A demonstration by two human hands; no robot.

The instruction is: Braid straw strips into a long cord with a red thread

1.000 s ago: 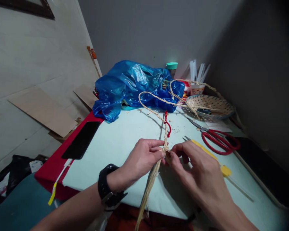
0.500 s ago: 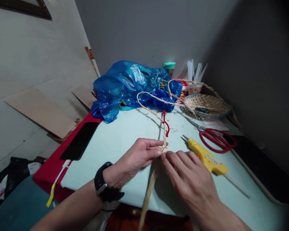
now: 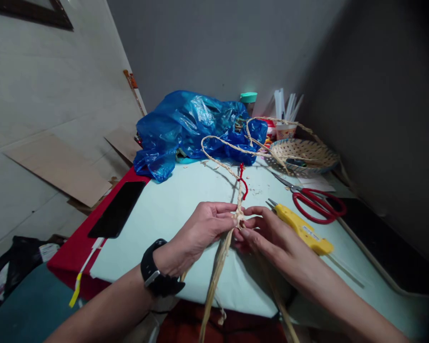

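Observation:
A pale braided straw cord (image 3: pixel 239 194) runs from my fingers up the table, loops over the blue bag and reaches a woven basket. Red string (image 3: pixel 244 183) is tied round it just above my hands. My left hand (image 3: pixel 196 228), with a black watch on the wrist, pinches the braid's near end between thumb and fingers. From the right, my right hand (image 3: pixel 271 233) holds a strand at the same spot, its fingers bent and partly hiding it. Loose straw strands (image 3: pixel 218 276) hang down past the table's front edge, one on the left and one under my right hand.
A yellow glue gun (image 3: pixel 302 229) and red-handled scissors (image 3: pixel 316 205) lie close to my right hand. Behind stand a blue plastic bag (image 3: pixel 189 126), the woven basket (image 3: pixel 307 152) and a cup of glue sticks (image 3: pixel 286 128). A black phone (image 3: pixel 117 209) rests at the left edge.
My right hand has turned from knuckles-up to a side-on pinch, showing its thumb and the strand beneath. My left hand keeps its pinch on the braid. The view has shifted slightly.

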